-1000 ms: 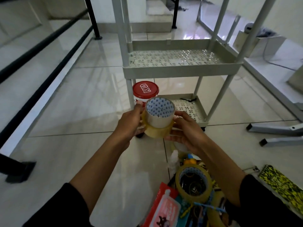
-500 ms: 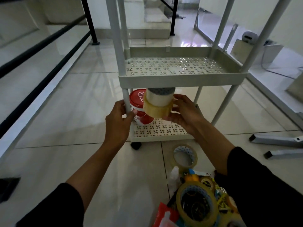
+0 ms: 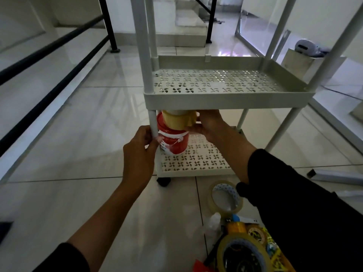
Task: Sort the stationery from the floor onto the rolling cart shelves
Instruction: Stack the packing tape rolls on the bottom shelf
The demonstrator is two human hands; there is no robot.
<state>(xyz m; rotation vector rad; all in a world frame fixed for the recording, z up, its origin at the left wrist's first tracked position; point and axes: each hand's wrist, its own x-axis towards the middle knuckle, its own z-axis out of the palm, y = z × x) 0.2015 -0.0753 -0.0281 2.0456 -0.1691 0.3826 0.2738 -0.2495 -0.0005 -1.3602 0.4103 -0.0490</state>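
Left hand (image 3: 140,149) has its fingers (image 3: 152,139) curled round the cart's front-left post (image 3: 152,122), just above the bottom shelf (image 3: 196,163). Right behind that post a red tub (image 3: 173,141) stands at the shelf's front-left corner. Right hand (image 3: 209,124) has its fingers clamped on a stack of tape rolls (image 3: 177,119), held over the tub and tucked just under the front edge of the middle shelf (image 3: 225,100). More tape on the floor (image 3: 78,193): one roll (image 3: 225,197) near the cart's front wheel, and a bigger roll (image 3: 241,254) in the pile by the right sleeve.
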